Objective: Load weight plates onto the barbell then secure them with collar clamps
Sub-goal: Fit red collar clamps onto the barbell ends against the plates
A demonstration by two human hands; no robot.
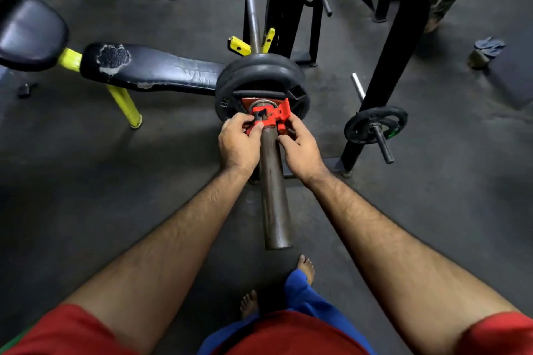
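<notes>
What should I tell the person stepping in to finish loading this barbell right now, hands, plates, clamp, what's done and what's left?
Left hand: pinches the red collar clamp on its left side.
Right hand: holds the clamp's right side.
Black weight plates sit on the barbell sleeve; the clamp is on the sleeve right at the plates.
Done: plates loaded on this end.
Left: whether the clamp is locked cannot be told; close it and check. The bar's far end is out of view.
</notes>
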